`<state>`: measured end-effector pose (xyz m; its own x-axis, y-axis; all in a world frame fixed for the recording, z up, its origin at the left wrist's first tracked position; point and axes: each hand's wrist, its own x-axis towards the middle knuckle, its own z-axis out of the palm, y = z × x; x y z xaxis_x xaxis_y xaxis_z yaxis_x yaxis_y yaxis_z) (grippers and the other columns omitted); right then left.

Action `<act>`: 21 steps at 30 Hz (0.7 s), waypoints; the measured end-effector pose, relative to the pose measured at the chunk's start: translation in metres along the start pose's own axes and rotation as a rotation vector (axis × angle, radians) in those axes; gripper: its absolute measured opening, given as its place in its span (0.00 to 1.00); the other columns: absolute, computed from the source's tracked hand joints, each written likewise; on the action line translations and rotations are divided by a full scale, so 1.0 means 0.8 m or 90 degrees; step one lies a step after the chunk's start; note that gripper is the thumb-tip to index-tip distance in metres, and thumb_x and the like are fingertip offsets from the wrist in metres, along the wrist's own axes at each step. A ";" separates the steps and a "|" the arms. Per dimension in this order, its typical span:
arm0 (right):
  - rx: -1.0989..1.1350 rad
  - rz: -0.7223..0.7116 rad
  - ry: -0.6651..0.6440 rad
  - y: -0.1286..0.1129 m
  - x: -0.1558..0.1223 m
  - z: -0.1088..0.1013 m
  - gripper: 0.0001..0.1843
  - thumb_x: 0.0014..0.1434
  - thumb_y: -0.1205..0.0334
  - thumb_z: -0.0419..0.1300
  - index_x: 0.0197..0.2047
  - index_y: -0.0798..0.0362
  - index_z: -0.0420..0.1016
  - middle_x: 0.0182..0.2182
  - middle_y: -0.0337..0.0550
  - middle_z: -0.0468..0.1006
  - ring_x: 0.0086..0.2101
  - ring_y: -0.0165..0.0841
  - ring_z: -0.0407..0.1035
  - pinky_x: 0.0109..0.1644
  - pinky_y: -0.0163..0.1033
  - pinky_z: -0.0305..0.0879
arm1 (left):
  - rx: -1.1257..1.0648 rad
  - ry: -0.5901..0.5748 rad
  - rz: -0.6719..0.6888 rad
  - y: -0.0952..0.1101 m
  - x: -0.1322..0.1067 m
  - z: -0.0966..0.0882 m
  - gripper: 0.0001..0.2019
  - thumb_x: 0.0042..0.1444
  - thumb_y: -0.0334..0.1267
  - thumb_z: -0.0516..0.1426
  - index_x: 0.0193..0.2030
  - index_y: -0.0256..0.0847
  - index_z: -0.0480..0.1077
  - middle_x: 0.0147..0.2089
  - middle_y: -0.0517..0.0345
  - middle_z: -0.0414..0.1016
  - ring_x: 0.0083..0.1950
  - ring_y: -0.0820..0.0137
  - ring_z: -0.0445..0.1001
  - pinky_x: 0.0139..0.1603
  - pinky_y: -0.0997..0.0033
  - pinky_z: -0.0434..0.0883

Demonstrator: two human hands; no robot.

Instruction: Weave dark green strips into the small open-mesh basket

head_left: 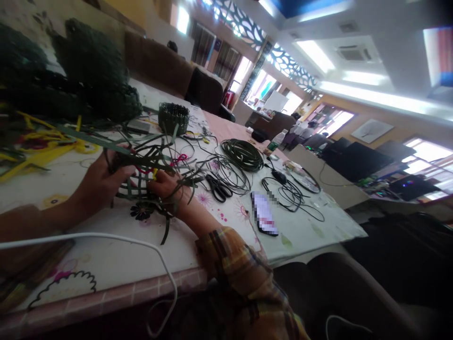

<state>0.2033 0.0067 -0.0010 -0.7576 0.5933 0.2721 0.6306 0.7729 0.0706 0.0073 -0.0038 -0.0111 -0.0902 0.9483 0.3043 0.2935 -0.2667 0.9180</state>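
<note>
Between my two hands is a partly woven basket point(136, 190) of dark green strips, with loose strip ends sticking out all around. My left hand point(106, 177) grips its left side, thumb across the weave. On the right side, my right hand point(163, 183) has its fingers curled against the strips, next to a small yellow piece point(155, 174). Pink-red strands point(180, 159) show among the green ones. Black-handled scissors point(219, 189) lie just right of my right hand. A finished-looking woven basket point(173, 118) stands upright behind the work.
Coiled green strip point(242, 154) and a loose black coil point(286, 193) lie to the right, near a phone point(264, 215) and a bottle point(279, 138). Yellow strips point(46, 156) and dark green bundles point(92, 71) crowd the left. A white cable point(116, 236) crosses the near edge.
</note>
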 end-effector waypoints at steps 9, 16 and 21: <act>-0.059 -0.069 -0.054 -0.002 0.003 0.006 0.13 0.69 0.69 0.50 0.45 0.54 0.77 0.43 0.47 0.77 0.41 0.34 0.71 0.40 0.38 0.64 | -0.016 -0.017 -0.037 0.002 0.000 0.000 0.23 0.54 0.47 0.61 0.54 0.39 0.67 0.39 0.55 0.73 0.38 0.66 0.73 0.32 0.72 0.74; 0.083 0.135 0.054 0.003 0.006 0.045 0.08 0.66 0.67 0.53 0.42 0.55 0.73 0.40 0.46 0.76 0.38 0.34 0.70 0.35 0.36 0.62 | -0.070 0.041 -0.045 0.006 0.008 0.002 0.24 0.47 0.48 0.60 0.51 0.40 0.67 0.41 0.54 0.71 0.36 0.64 0.73 0.27 0.70 0.74; 0.239 0.206 0.116 0.019 0.010 0.061 0.03 0.59 0.71 0.58 0.37 0.54 0.71 0.34 0.42 0.76 0.35 0.32 0.69 0.39 0.35 0.64 | 0.014 0.051 -0.010 -0.009 0.010 -0.002 0.26 0.53 0.49 0.58 0.57 0.39 0.68 0.42 0.53 0.73 0.38 0.64 0.72 0.32 0.69 0.72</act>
<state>0.1983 0.0344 -0.0446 -0.4713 0.7920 0.3881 0.6985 0.6038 -0.3840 0.0035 0.0050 -0.0147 -0.1708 0.9354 0.3095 0.3128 -0.2464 0.9173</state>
